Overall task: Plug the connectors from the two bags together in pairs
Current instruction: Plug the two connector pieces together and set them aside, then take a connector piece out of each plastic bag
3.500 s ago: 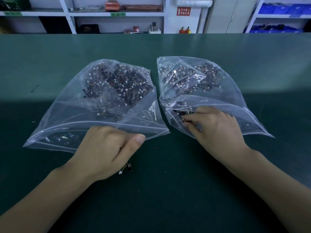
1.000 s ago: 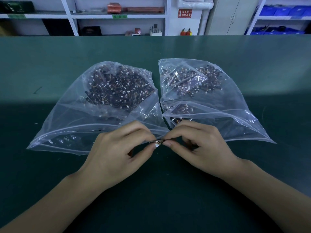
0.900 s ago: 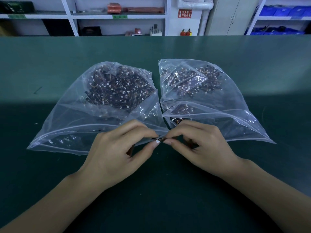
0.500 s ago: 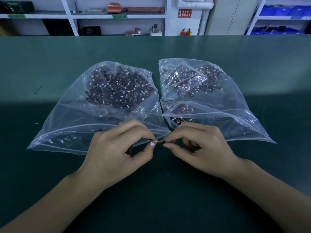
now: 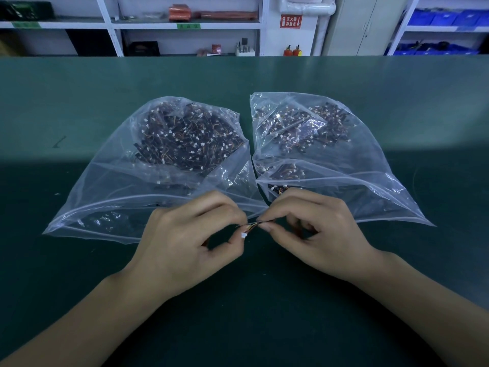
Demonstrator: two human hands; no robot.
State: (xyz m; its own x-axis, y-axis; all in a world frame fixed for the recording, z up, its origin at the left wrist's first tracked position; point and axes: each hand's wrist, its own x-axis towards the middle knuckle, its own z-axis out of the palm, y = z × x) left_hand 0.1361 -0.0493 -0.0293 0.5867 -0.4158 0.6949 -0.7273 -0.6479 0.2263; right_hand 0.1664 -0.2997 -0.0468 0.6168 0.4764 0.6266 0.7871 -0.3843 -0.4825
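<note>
From the head camera, I'm looking down at the dark green counter (image 5: 79, 274), and I'm working right at its near middle, just in front of the mouths of the two bags. My left hand (image 5: 185, 242) is pinching a small white plastic connector (image 5: 243, 235) between thumb and forefinger, its thin orange and dark leads (image 5: 255, 224) running up and to the right. My right hand (image 5: 315, 234) is pinching the other end of that little bundle between thumb and forefinger, with the rest of its fingers curled under. What sits inside that right pinch I cannot tell; it's hidden by my fingertips.

I'm judging this as the mating step for one pair: both pieces are out of the bags and up between my hands, but the white connector is sitting free, below the wires, so it doesn't look seated yet. The next move is calling for turning that white housing to face its partner and pushing the two straight together along one line.

The wire bundle's long axis is lying nearly level, left to right, tilting slightly down toward my left hand, where the white connector is hanging at the low end.

Behind my hands, the clear plastic bag on the left (image 5: 111, 197) is holding a dark heap of wired connectors, and the clear plastic bag on the right (image 5: 370, 186) is holding a similar, sparser heap. Both are lying flat, mouths toward me.
</note>
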